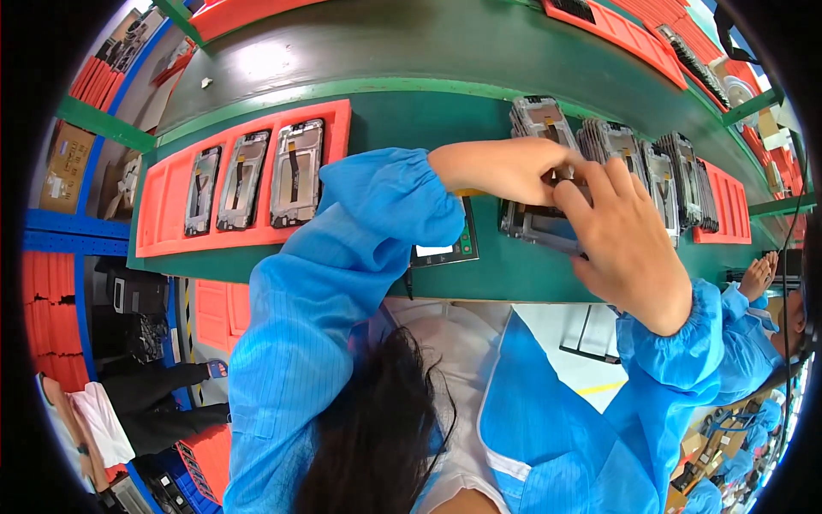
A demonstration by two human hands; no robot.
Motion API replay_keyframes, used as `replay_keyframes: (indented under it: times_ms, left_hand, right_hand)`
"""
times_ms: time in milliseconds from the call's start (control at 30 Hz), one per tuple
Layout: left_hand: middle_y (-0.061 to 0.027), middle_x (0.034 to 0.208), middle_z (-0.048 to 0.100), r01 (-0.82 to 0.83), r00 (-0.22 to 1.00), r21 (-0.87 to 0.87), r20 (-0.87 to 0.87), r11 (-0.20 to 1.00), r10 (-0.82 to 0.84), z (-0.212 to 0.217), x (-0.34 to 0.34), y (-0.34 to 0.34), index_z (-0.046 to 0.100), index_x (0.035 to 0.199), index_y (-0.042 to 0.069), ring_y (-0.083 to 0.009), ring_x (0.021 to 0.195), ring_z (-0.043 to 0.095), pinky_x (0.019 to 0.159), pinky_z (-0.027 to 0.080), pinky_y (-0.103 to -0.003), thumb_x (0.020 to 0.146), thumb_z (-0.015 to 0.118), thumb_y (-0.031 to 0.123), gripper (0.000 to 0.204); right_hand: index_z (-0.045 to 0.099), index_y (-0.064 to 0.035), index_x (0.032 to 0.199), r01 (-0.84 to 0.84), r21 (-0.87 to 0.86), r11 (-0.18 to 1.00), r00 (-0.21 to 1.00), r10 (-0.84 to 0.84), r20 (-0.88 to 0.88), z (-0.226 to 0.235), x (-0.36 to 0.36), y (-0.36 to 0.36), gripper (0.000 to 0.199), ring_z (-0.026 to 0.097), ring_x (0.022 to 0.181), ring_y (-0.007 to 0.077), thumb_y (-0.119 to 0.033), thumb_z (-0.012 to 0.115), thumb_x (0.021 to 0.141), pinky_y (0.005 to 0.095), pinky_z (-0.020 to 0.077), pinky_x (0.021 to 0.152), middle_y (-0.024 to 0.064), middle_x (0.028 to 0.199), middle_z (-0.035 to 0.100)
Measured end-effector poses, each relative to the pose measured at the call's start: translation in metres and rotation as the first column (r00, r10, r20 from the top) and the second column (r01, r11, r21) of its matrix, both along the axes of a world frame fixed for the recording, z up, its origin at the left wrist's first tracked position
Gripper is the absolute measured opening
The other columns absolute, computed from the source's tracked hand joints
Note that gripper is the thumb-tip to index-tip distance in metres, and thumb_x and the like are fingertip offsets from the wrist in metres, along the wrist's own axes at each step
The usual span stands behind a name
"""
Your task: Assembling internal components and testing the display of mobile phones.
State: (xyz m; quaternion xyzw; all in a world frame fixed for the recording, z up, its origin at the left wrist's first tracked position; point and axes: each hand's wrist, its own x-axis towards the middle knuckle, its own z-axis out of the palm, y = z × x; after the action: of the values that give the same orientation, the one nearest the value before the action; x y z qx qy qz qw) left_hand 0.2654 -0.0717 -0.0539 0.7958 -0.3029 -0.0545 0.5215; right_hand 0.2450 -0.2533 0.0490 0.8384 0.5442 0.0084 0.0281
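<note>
My left hand (514,169) reaches across to the right, its fingers bent inward and meeting those of my right hand (625,240). What the two hands pinch between them is hidden by the fingers. Right under them lies a phone mid-frame (535,224) with a dark edge and a silvery face, near the bench's front edge. The right thumb is beside that frame. Just beyond the left wrist stands a stack of phone frames (541,118), and more stacks (661,184) run along to the right of my right hand.
At left, a red foam tray (338,137) holds three phone frames (296,176). A black device with a screen (467,244) is partly behind my left sleeve. Another red tray (728,201) lies at right. A green-edged shelf (360,87) runs behind. A co-worker's hand (757,276) shows far right.
</note>
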Motion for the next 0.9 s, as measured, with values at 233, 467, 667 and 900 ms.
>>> replay_keyframes:
  times_ms: [233, 467, 667, 900]
  left_hand:
    - [-0.0061, 0.074, 0.056, -0.164, 0.986, -0.317, -0.085, 0.934, 0.144, -0.036, 0.001, -0.002, 0.058, 0.098, -0.004, -0.0106, 0.071, 0.050, 0.065, 0.044, -0.031, 0.087, 0.065, 0.014, 0.023]
    - [0.0008, 0.088, 0.062, -0.293, 0.948, -0.325, -0.224, 0.899, 0.227, -0.034, -0.014, 0.007, 0.060, 0.105, -0.003, -0.0050, 0.080, 0.051, 0.069, 0.044, -0.024, 0.092, 0.060, 0.008, 0.017]
    - [-0.0117, 0.078, 0.064, -0.404, 0.913, -0.064, 0.039, 0.913, 0.407, -0.023, -0.021, 0.007, 0.059, 0.085, -0.003, -0.0233, 0.069, 0.061, 0.062, 0.042, -0.036, 0.083, 0.067, 0.018, 0.023]
    - [-0.0143, 0.074, 0.065, -0.561, 0.823, 0.592, 0.478, 0.579, 0.308, -0.048, -0.041, 0.017, 0.062, 0.083, 0.002, -0.0322, 0.070, 0.062, 0.072, 0.038, -0.042, 0.078, 0.069, 0.025, 0.024]
  right_hand:
    - [0.057, -0.0060, 0.115, 0.075, 0.369, 0.926, 0.995, -0.093, 0.031, -0.020, -0.022, -0.021, 0.048, 0.043, 0.120, 0.0325, 0.001, 0.066, 0.069, 0.0411, 0.0376, 0.098, 0.0167, 0.131, 0.046]
    - [0.057, -0.0046, 0.122, 0.543, 0.688, 0.482, 0.837, -0.378, -0.396, -0.123, -0.072, 0.002, 0.041, 0.043, 0.124, 0.0313, -0.004, 0.059, 0.082, 0.0409, 0.0327, 0.103, 0.0161, 0.135, 0.043]
    - [0.059, -0.0036, 0.118, 0.664, 0.689, 0.290, 0.747, -0.268, -0.608, -0.149, -0.065, 0.024, 0.034, 0.046, 0.118, 0.0315, -0.005, 0.060, 0.084, 0.0381, 0.0351, 0.100, 0.0160, 0.127, 0.046]
    - [0.066, -0.0019, 0.098, 0.619, 0.751, 0.230, 0.750, -0.457, -0.478, -0.161, -0.045, 0.038, 0.015, 0.054, 0.093, 0.0245, -0.006, 0.065, 0.085, 0.0336, 0.0410, 0.083, 0.0106, 0.098, 0.054]
